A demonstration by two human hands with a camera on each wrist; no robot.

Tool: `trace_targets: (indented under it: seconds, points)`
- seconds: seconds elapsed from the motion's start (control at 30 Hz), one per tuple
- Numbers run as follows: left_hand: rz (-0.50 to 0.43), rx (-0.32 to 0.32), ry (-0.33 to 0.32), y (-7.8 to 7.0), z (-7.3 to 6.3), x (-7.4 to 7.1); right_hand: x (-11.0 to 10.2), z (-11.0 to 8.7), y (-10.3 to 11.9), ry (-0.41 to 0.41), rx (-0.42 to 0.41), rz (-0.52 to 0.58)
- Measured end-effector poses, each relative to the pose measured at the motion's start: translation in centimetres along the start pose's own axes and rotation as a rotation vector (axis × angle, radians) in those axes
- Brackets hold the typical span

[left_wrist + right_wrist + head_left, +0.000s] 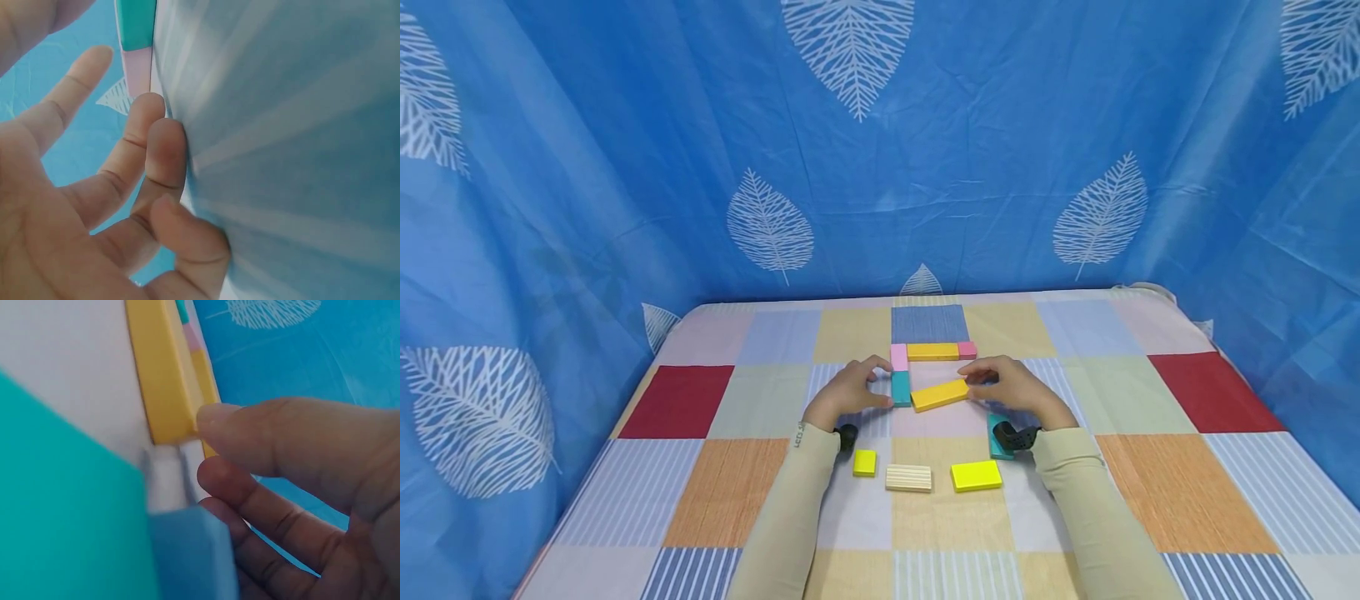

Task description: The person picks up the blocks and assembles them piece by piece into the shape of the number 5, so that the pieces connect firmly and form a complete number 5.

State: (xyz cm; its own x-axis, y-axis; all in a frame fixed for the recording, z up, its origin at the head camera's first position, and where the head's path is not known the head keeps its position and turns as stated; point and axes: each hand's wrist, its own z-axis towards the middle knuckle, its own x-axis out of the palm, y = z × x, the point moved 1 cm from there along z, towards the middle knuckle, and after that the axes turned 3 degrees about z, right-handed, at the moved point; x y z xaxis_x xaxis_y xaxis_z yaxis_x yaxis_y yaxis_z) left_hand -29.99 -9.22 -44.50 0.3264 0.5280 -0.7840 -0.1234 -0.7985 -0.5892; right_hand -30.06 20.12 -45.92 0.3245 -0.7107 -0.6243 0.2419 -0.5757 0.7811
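Observation:
My right hand (1011, 387) holds the right end of an orange-yellow block (940, 396), which lies slanted on the cloth. In the right wrist view one digit touches that block's (165, 375) edge. My left hand (850, 390) rests on the cloth with spread, loosely bent fingers, its thumb beside a teal block (901, 389) and its index finger near a light pink block (898, 357). Those two stand end to end in the left wrist view, teal block (136, 25) above pink block (139, 72). A second orange-yellow block (932, 352) reaches to a darker pink block (967, 350).
Another teal block (997, 450) lies beneath the right wrist. Nearer lie a small yellow block (864, 463), a ridged wooden block (908, 477) and a larger yellow block (976, 476). A patchwork cloth (756, 483) covers the table; blue curtains (940, 142) surround it.

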Motion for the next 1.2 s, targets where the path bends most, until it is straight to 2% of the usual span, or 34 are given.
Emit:
trace_targets:
  seconds: [0.27,0.53,0.77,0.97,1.2]
  points:
    - [0.008,0.012,0.008,0.0,0.2,0.1,-2.2,-1.4,-0.8,-0.036,-0.019,0.04]
    - [0.005,0.004,0.003,0.3,0.4,0.2,-3.6,-2.2,-1.6,-0.035,0.047,0.058]
    - [-0.012,-0.023,0.006,0.4,0.5,0.3,-4.2,-2.9,-2.5,0.002,0.021,0.101]
    - [-0.033,-0.041,0.016,0.1,0.4,0.3,-4.2,-3.0,-3.1,0.014,0.074,0.117]
    - [-0.049,-0.033,0.027,0.3,0.3,0.3,-4.0,-3.1,-2.7,0.02,0.12,0.088]
